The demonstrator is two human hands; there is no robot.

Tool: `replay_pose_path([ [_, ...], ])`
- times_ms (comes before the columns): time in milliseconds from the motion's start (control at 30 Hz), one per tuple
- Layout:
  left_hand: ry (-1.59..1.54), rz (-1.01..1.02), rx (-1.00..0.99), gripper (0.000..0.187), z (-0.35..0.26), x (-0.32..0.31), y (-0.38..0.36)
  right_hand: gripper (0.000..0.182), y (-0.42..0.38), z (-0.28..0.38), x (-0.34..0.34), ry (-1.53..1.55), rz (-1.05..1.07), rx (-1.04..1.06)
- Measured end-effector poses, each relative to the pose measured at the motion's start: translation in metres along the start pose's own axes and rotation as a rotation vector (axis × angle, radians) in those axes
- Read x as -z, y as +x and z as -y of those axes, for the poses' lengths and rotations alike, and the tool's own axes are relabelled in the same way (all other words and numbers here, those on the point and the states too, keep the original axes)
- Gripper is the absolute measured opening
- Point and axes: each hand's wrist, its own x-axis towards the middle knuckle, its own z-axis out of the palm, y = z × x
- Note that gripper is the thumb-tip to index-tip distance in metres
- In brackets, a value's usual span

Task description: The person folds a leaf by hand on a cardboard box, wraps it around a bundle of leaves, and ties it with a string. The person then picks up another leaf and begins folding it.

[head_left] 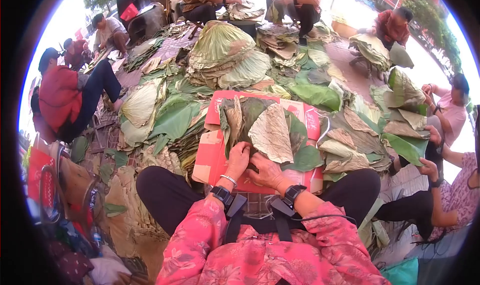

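Several dried lotus leaves [270,135], brown and dull green, lie folded in a small stack on a red cardboard sheet [209,155] across my lap. At the near left edge of the stack, the fingers of my left hand [238,161] are closed on a leaf. Close beside it, my right hand [267,172] has its fingers bent around the near edge of the leaves, below a pale brown piece. The undersides of both hands' fingertips are hidden. A dark strapped device [223,195] is on my left wrist and another [293,194] on the right.
Beyond the cardboard stands a tall leaf heap [220,55]. Loose leaf piles spread left [175,115] and right [350,135]. Several people sit around, one in red at left [60,97]; a person's hand [428,170] at right holds a green leaf [407,147].
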Motion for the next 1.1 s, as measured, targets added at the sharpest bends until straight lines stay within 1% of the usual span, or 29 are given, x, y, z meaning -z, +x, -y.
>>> replay_pose_path([
  [67,0.019,-0.030,-0.012,0.016,-0.005,0.002,-0.002,0.028,-0.002,0.003,0.009,0.100,-0.006,-0.078],
  [100,-0.004,-0.014,-0.022,0.016,-0.009,0.001,-0.005,0.029,-0.004,0.001,0.008,0.101,-0.019,-0.087],
  [200,0.078,0.014,-0.132,0.017,-0.012,-0.003,-0.011,0.032,-0.009,-0.015,0.010,0.063,-0.264,-0.146],
  [233,0.105,0.036,-0.152,0.019,-0.014,-0.002,-0.014,0.037,-0.013,-0.042,0.004,-0.099,-0.392,-0.258],
  [267,0.133,0.053,-0.178,0.021,-0.017,-0.001,-0.015,0.038,-0.017,-0.094,-0.016,0.137,-0.273,-0.798],
  [300,0.165,0.069,-0.206,0.023,-0.020,0.002,-0.014,0.038,-0.016,-0.097,0.015,0.402,-0.664,-0.665],
  [333,0.195,0.089,-0.229,0.025,-0.021,0.003,-0.015,0.034,-0.014,-0.084,0.026,0.266,-0.729,-0.671],
  [400,0.186,0.110,-0.217,0.028,-0.017,0.002,-0.013,0.033,-0.015,-0.093,0.027,0.379,-0.812,-0.704],
  [467,0.199,0.122,-0.225,0.030,-0.014,0.002,-0.013,0.031,-0.019,-0.101,0.028,0.386,-0.890,-0.692],
  [500,0.255,0.129,-0.231,0.034,-0.018,0.001,-0.014,0.029,-0.021,-0.103,0.029,0.391,-0.929,-0.686],
  [600,0.432,0.172,-0.243,0.046,-0.044,0.002,-0.021,0.026,-0.022,-0.077,0.058,0.838,-1.015,-0.952],
  [633,0.498,0.200,-0.241,0.050,-0.055,0.004,-0.025,0.024,-0.022,-0.075,0.062,0.865,-1.023,-0.992],
  [733,0.624,0.267,-0.235,0.058,-0.062,0.002,-0.027,0.023,-0.027,-0.080,0.063,0.789,-1.055,-0.898],
  [767,0.658,0.287,-0.233,0.060,-0.063,0.002,-0.027,0.023,-0.029,-0.081,0.064,0.818,-1.096,-0.925],
  [867,0.674,0.168,-0.296,0.050,-0.059,-0.004,-0.028,0.022,-0.034,-0.068,0.075,0.906,-1.193,-1.034],
  [933,0.651,0.223,-0.337,0.041,-0.056,-0.008,-0.026,0.021,-0.042,-0.064,0.078,0.957,-1.221,-1.141],
  [967,0.637,0.252,-0.358,0.037,-0.054,-0.010,-0.024,0.027,-0.047,-0.064,0.076,0.977,-1.230,-1.157],
  [1067,0.327,0.256,-0.311,0.028,-0.035,-0.012,-0.015,0.036,-0.054,-0.056,0.066,0.929,-1.176,-1.257],
  [1100,0.253,0.266,-0.288,0.026,-0.030,-0.010,-0.009,0.045,-0.057,-0.065,0.056,0.913,-1.173,-1.247],
])
